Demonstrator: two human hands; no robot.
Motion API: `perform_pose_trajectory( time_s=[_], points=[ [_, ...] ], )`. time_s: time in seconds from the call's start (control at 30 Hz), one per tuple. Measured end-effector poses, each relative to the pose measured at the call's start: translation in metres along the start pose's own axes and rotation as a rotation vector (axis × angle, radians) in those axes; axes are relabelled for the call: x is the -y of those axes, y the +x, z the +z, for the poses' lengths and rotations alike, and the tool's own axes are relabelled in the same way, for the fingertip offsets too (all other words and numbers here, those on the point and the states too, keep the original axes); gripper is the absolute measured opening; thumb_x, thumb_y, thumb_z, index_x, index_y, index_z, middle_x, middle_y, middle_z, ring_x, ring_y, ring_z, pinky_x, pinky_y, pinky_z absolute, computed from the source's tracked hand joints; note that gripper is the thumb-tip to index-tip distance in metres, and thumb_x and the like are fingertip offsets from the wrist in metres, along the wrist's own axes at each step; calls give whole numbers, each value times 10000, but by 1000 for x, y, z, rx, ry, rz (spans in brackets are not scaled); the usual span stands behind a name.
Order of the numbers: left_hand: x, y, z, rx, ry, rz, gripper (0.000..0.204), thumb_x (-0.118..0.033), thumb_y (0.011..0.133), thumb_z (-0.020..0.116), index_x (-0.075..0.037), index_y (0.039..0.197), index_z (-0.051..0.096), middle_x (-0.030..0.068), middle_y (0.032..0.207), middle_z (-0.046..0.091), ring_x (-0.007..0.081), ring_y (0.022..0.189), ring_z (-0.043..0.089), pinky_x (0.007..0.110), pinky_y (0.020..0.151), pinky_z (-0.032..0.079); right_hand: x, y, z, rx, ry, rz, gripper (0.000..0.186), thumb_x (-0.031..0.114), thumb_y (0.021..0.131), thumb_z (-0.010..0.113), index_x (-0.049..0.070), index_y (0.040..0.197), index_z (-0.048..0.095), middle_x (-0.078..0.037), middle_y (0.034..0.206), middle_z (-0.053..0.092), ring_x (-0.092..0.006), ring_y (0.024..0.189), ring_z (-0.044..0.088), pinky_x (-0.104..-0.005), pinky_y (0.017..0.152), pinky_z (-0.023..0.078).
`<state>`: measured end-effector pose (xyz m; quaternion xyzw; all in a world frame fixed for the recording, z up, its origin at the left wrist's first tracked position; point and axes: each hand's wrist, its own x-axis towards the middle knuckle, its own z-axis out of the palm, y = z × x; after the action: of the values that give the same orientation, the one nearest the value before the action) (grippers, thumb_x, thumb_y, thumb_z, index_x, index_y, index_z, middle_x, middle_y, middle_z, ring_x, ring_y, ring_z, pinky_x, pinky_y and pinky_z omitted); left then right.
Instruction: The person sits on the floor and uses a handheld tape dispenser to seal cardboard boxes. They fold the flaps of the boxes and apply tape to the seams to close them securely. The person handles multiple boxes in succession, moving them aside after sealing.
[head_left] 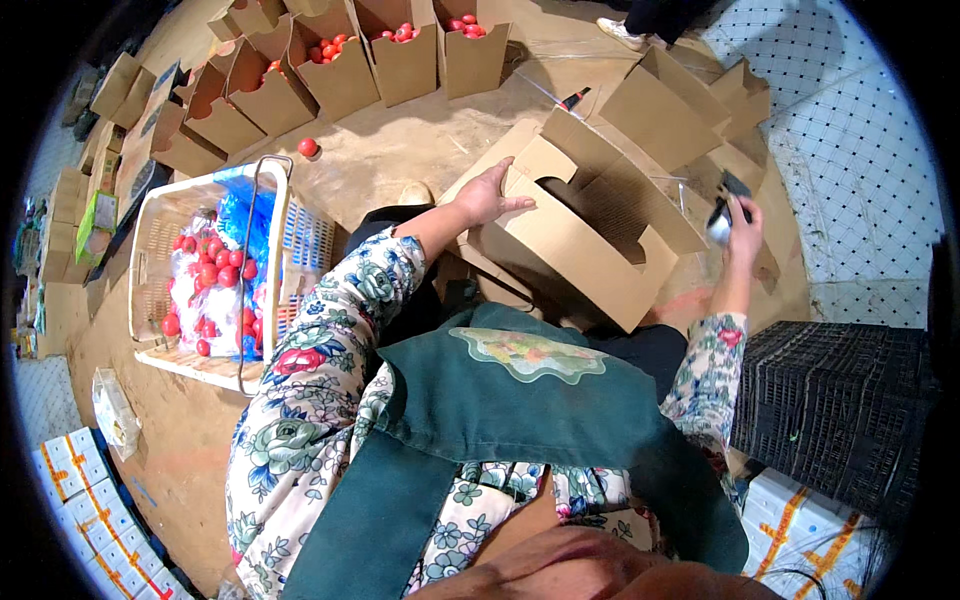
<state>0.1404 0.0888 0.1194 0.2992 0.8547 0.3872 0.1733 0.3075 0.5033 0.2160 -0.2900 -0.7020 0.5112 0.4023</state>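
In front of my lap a brown cardboard box (578, 232) lies tilted, with cut-outs in its edge and a shadowed inside. My left hand (486, 194) holds the box at its left end, thumb stretched over the panel and fingers along the flap. Off the box's right end, my right hand (745, 226) grips a tape dispenser (722, 215) with a dark body and a pale roll. The fingers partly hide the dispenser.
A white plastic basket (150, 345) of bagged tomatoes stands at my left. One loose tomato (308, 147) lies on the floor. Tall cartons (410, 72) of tomatoes line the far side. Black crates (835, 400) are stacked at right, and a folded carton (665, 110) stands beyond the box.
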Motion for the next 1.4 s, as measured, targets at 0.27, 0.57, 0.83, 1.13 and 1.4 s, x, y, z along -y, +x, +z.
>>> perform_pose_trajectory(
  time_s=[0.27,0.57,0.83,1.13,1.4],
  points=[
    [-20,6,-7,96,27,-98,934,-533,709,678,-1,1348,252,253,1211,497,349,1132,489,378,941,398,34,-18,84,394,-333,-141,205,205,741,712,75,883,645,-29,863,642,-104,794,566,-255,740,448],
    [-3,9,0,103,8,-41,866,-555,753,617,-8,1333,279,260,1189,505,364,1118,492,389,926,404,56,-144,87,572,-423,-197,604,196,680,738,107,1216,474,-103,898,629,-205,813,602,-316,734,470],
    [7,35,-2,74,-29,-12,635,-541,896,386,13,1197,464,257,1130,545,361,1080,518,384,911,407,40,-187,85,526,-796,-382,732,293,647,766,76,1252,416,-138,793,573,-311,766,575,-400,684,454],
    [11,51,10,-8,-75,-23,583,-503,896,407,9,1162,483,265,1079,564,395,1043,523,422,892,403,40,-164,63,549,-849,-215,390,319,684,703,6,865,557,-169,760,612,-341,722,582,-420,680,458],
    [-10,36,-7,117,-101,-84,752,-574,805,537,34,1231,422,252,1048,585,346,1009,563,382,865,430,69,-128,63,662,267,298,341,249,775,683,-27,959,605,-16,848,614,-75,722,537,-223,673,445]
  ],
)
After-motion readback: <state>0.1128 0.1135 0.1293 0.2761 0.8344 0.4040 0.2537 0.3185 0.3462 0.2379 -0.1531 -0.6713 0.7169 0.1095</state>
